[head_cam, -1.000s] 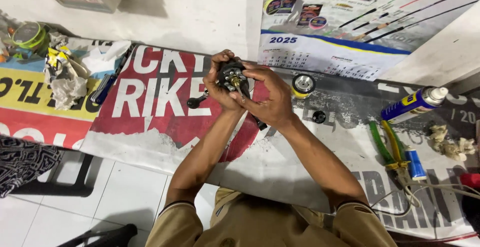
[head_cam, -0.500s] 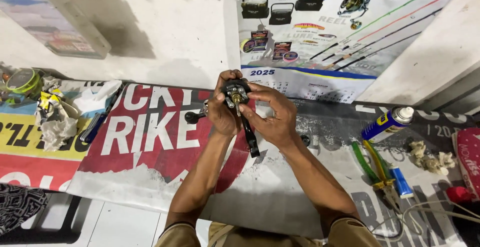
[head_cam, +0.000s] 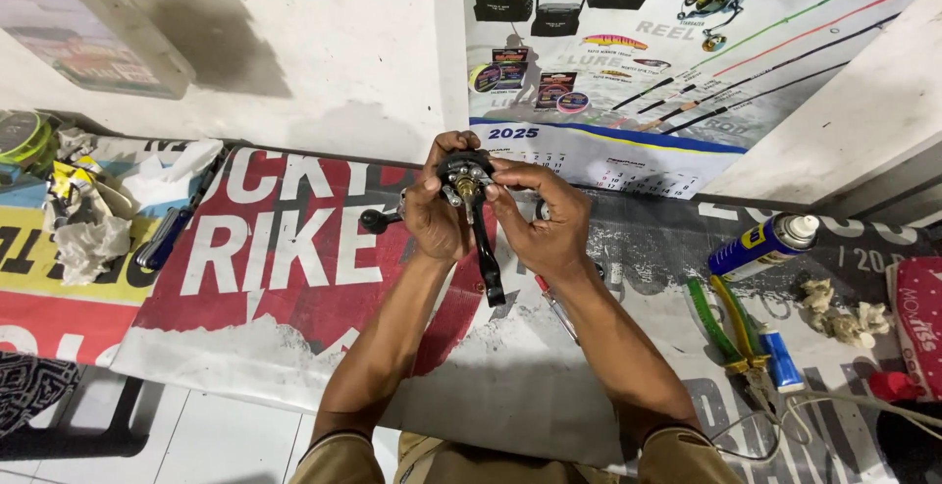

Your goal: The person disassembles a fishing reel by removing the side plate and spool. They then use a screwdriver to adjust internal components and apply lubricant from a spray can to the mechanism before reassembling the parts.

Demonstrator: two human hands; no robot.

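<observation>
Black fishing reel (head_cam: 464, 178), brass gear exposed, handle downward

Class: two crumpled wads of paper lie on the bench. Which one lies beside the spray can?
The crumpled wad at the right, just below the blue-and-yellow spray can; the other wad lies far left.

Bright, even overhead light. Soft shadows under arms on worktop (head_cam: 294, 347) and on wall (head_cam: 324, 62). Wide-angle bending at edges; sharp focus.

Both forearms raised and converging, left hand (head_cam: 435, 211) cupped, right hand (head_cam: 542, 224) fingers pinching beside it
</observation>
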